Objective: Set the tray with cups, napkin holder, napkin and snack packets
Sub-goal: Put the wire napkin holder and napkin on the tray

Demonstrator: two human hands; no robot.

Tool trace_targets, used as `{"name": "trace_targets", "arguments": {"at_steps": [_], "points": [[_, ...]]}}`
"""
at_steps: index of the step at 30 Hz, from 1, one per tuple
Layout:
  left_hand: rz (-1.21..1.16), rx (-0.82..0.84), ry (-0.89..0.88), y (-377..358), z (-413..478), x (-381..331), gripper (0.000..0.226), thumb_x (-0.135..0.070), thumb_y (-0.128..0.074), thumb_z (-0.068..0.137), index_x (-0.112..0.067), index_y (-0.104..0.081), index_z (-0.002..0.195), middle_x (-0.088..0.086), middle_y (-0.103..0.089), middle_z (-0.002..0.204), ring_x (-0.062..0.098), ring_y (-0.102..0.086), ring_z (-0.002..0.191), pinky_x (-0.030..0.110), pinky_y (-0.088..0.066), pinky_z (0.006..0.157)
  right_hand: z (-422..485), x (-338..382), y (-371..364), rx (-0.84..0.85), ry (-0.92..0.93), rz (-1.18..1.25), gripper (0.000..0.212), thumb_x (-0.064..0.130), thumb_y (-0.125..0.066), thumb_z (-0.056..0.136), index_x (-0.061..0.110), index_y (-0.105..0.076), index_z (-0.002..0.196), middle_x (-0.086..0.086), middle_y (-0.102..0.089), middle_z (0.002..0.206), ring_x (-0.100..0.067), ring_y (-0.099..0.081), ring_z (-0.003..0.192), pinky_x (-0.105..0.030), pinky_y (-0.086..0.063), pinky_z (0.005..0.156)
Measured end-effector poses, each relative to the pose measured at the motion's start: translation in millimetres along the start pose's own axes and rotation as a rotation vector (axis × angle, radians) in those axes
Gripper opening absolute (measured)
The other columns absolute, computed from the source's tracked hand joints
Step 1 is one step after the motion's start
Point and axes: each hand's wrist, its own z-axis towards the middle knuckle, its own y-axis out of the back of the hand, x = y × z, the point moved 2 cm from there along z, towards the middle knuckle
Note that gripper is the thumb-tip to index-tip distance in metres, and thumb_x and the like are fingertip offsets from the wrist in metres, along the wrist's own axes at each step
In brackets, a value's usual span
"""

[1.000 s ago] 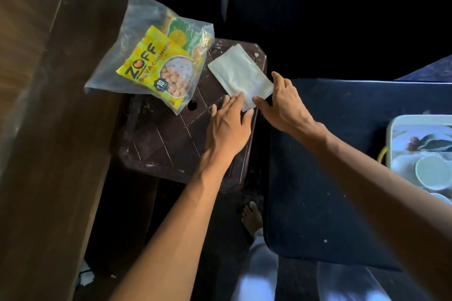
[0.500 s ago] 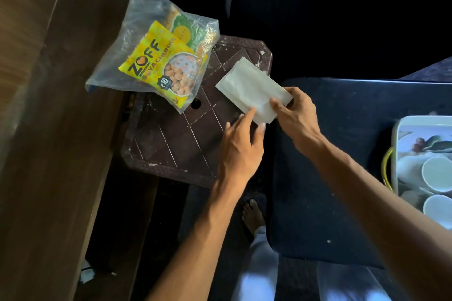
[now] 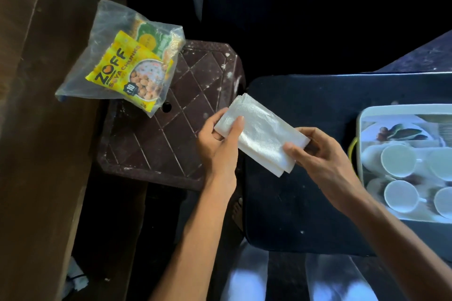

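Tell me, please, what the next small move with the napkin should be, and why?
Probably carry the napkin rightward to the tray. The left hand and right hand pinch its two ends, so it is free to move, and the tray already holds cups. I cannot make out a napkin holder.

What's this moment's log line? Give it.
left hand grips napkin | right hand pinches napkin | packets in bag | cups in tray
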Motion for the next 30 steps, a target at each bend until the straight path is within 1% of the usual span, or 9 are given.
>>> {"name": "trace_targets", "arguments": {"at_steps": [2,6,9,12,17,20,22,27,30], "points": [[0.080,0.043,-0.015,-13.4,-9.1,1.9,0.016,-0.021,-0.080,0.086,-0.025,-0.074,0.101,-0.003,-0.080,0.090,0.014,-0.076,0.090,0.032,-0.062,0.079,-8.8,-7.2,18.2,-0.059,-0.002,0.019,0.020,0.027,-0.072,0.090,0.029,-0.065,0.109,0.001,-0.075,0.100,-0.008,-0.071,0.083,-0.019,-0.054,0.064],[0.136,0.090,-0.018,-44.2,-34.0,8.7,0.010,-0.023,-0.076,0.090,-0.016,-0.074,0.097,0.011,-0.078,0.095,0.032,-0.074,0.099,0.052,-0.059,0.093,-24.5,-19.4,53.0,-0.111,-0.028,0.134,0.022,0.025,-0.068,0.094,0.024,-0.065,0.116,0.003,-0.076,0.104,-0.018,-0.071,0.099,-0.038,-0.058,0.089],[0.184,0.140,-0.040,-68.9,-51.6,14.5,0.013,-0.025,-0.072,0.093,-0.011,-0.073,0.093,0.026,-0.072,0.097,0.031,-0.071,0.089,0.060,-0.056,0.092,-35.4,-25.4,84.0,-0.201,0.033,0.135,0.026,0.014,-0.072,0.090,0.020,-0.066,0.114,0.016,-0.075,0.083,-0.004,-0.071,0.075,-0.009,-0.051,0.063],[0.252,0.212,-0.087,-94.3,-65.7,17.8,0.009,-0.025,-0.070,0.095,-0.018,-0.073,0.090,0.021,-0.074,0.093,0.025,-0.073,0.085,0.053,-0.062,0.084,-44.1,-32.6,116.8,-0.236,0.045,0.120,0.031,0.008,-0.074,0.087,0.017,-0.065,0.115,0.025,-0.064,0.063,0.007,-0.059,0.057,-0.002,-0.041,0.054],[0.417,0.344,-0.197,-142.0,-78.3,19.6,0.014,-0.029,-0.076,0.090,-0.027,-0.074,0.104,-0.004,-0.079,0.089,0.008,-0.076,0.083,0.029,-0.063,0.075,-61.4,-40.4,173.8,-0.290,0.035,0.137,0.032,0.010,-0.077,0.085,0.021,-0.067,0.113,-0.001,-0.075,0.097,-0.012,-0.071,0.085,-0.015,-0.053,0.071],[0.539,0.442,-0.295,-178.8,-87.9,21.3,0.012,-0.027,-0.076,0.090,-0.023,-0.075,0.101,-0.009,-0.077,0.087,0.002,-0.073,0.082,0.015,-0.056,0.072,-74.3,-48.4,209.0,-0.353,0.045,0.129,0.024,0.018,-0.073,0.089,0.021,-0.069,0.113,-0.002,-0.073,0.093,-0.012,-0.067,0.081,-0.021,-0.052,0.072],[0.637,0.506,-0.372,-205.3,-96.0,23.2,0.013,-0.026,-0.077,0.089,-0.020,-0.075,0.100,-0.009,-0.077,0.087,0.000,-0.072,0.081,0.011,-0.053,0.071,-83.2,-54.5,233.2,-0.410,0.071,0.083,0.018,0.017,-0.072,0.090,0.019,-0.071,0.107,0.007,-0.072,0.087,-0.003,-0.065,0.074,-0.014,-0.049,0.066],[0.814,0.675,-0.570,-279.7,-122.2,26.9,0.034,-0.031,-0.080,0.085,-0.032,-0.070,0.117,-0.007,-0.074,0.089,0.012,-0.074,0.072,0.027,-0.060,0.070,-105.8,-69.0,292.5,-0.592,0.112,-0.071,0.010,0.018,-0.072,0.089,0.025,-0.070,0.096,0.014,-0.074,0.087,-0.004,-0.069,0.076,-0.011,-0.051,0.065],[0.854,0.767,-0.688,-326.5,-137.6,34.8,0.023,-0.027,-0.079,0.086,-0.026,-0.076,0.108,-0.001,-0.075,0.090,0.017,-0.074,0.074,0.036,-0.062,0.075,-115.7,-78.9,321.8,-0.711,0.125,-0.132,0.016,0.017,-0.072,0.089,0.032,-0.069,0.091,0.022,-0.072,0.086,0.002,-0.069,0.077,-0.007,-0.050,0.064]]}}
